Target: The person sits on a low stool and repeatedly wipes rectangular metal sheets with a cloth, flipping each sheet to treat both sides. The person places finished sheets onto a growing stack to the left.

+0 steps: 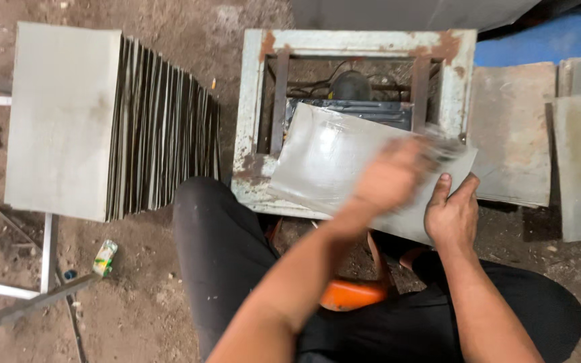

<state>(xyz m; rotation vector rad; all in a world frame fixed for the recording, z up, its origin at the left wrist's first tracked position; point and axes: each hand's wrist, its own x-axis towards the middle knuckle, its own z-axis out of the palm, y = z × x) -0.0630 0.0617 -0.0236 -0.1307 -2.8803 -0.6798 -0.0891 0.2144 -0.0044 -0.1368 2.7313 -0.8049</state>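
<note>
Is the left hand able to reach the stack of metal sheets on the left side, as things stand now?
Probably yes. The left hand is over the metal sheet on the rusty frame; nothing stands between it and the stack of sheets, only the person's knee below.

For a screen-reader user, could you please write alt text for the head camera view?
A seated person's two hands, left hand motion-blurred and right hand gripping the edge, hold a shiny metal sheet over a rusty frame. A stack of sheets stands at the left.

1 small green, white and yellow packet (105,257) lies on the dirt floor (142,316)
</note>
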